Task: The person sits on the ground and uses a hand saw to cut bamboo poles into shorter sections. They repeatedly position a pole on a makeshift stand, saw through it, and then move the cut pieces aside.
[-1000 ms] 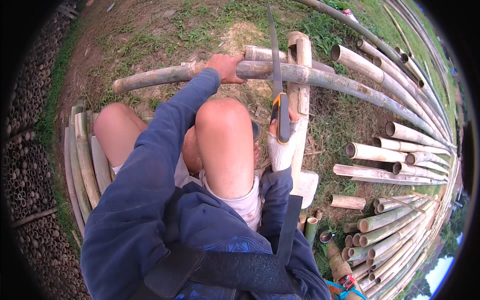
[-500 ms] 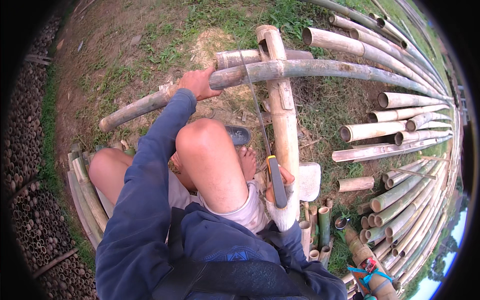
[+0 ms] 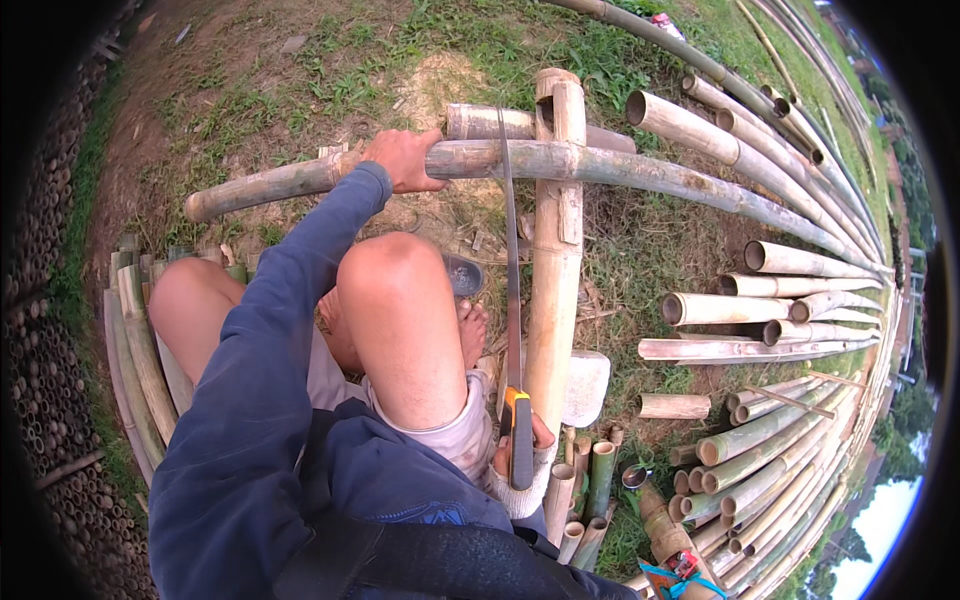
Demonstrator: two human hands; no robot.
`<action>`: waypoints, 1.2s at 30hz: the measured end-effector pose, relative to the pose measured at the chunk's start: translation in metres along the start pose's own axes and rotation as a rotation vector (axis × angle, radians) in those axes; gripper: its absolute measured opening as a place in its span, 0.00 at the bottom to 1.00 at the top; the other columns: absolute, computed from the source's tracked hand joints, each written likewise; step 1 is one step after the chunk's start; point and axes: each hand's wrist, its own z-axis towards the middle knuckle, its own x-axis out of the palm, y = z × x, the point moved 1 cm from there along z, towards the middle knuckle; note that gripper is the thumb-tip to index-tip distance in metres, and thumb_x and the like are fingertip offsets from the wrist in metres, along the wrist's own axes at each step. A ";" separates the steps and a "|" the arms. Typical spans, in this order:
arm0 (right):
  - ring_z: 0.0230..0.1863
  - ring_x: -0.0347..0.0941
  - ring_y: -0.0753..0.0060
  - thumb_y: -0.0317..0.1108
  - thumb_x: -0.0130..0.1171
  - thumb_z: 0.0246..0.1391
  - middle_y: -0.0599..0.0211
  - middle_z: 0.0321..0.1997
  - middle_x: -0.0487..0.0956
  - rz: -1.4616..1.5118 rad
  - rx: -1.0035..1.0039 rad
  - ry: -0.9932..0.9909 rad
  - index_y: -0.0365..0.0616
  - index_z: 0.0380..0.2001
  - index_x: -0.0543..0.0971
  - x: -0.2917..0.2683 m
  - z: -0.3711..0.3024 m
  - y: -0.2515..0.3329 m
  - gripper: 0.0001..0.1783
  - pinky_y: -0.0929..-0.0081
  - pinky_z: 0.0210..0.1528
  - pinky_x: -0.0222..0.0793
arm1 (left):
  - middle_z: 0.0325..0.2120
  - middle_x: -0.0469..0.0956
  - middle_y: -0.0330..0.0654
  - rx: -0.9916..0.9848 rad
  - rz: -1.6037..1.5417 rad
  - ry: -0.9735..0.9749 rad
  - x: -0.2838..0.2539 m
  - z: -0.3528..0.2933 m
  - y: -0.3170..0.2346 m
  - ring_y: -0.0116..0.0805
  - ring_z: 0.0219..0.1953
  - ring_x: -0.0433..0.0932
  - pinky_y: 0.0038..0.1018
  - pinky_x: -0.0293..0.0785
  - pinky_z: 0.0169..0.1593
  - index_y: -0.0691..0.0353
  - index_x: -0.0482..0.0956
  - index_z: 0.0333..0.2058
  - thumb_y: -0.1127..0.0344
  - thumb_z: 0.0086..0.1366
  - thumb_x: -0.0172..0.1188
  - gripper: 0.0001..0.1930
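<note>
Outdoors, on bare brown dirt (image 3: 230,130) patched with grass; pale sawdust (image 3: 435,85) scattered beyond the work. Far left, a dark heap of cut bamboo (image 3: 50,500), ends showing; to the right, long poles (image 3: 740,410) laid in rows, open ends toward the person. A white block (image 3: 586,388) sits beside the bamboo post (image 3: 555,290), near the knees. The bamboo pole (image 3: 690,190) lies crosswise over the post, close to its notched top, running off right among the others. Left arm, in a dark blue sleeve, reaches forward between the raised knees, elbow slightly bent. Left hand (image 3: 405,160) bare, palm down, clasped on the pole left of the post. Right arm drawn back low by the hip; right hand (image 3: 541,435), white knit at the wrist, closed around the handle of the saw (image 3: 513,300). Blade points forward, crossing the pole between left hand and post; depth of cut cannot be told.
</note>
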 end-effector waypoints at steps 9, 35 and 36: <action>0.36 0.78 0.72 0.20 0.62 0.57 0.59 0.43 0.81 0.347 0.071 -0.090 0.40 0.64 0.72 0.115 0.185 -0.078 0.30 0.73 0.44 0.77 | 0.39 0.89 0.52 -0.018 0.052 -0.074 -0.002 -0.008 -0.013 0.55 0.42 0.88 0.48 0.84 0.50 0.50 0.79 0.58 0.33 0.52 0.74 0.40; 0.41 0.75 0.74 0.19 0.56 0.61 0.57 0.52 0.77 0.159 0.100 0.010 0.39 0.64 0.69 -0.004 -0.008 -0.001 0.27 0.73 0.46 0.73 | 0.37 0.87 0.54 0.043 0.039 -0.021 0.009 0.005 0.005 0.55 0.39 0.87 0.50 0.85 0.47 0.54 0.76 0.62 0.27 0.54 0.72 0.46; 0.41 0.75 0.73 0.18 0.54 0.61 0.57 0.53 0.77 0.113 0.114 0.032 0.39 0.64 0.70 -0.004 -0.002 0.001 0.27 0.73 0.46 0.73 | 0.37 0.87 0.54 0.027 0.047 -0.005 0.011 0.005 0.004 0.54 0.39 0.87 0.50 0.85 0.47 0.53 0.76 0.62 0.26 0.54 0.71 0.46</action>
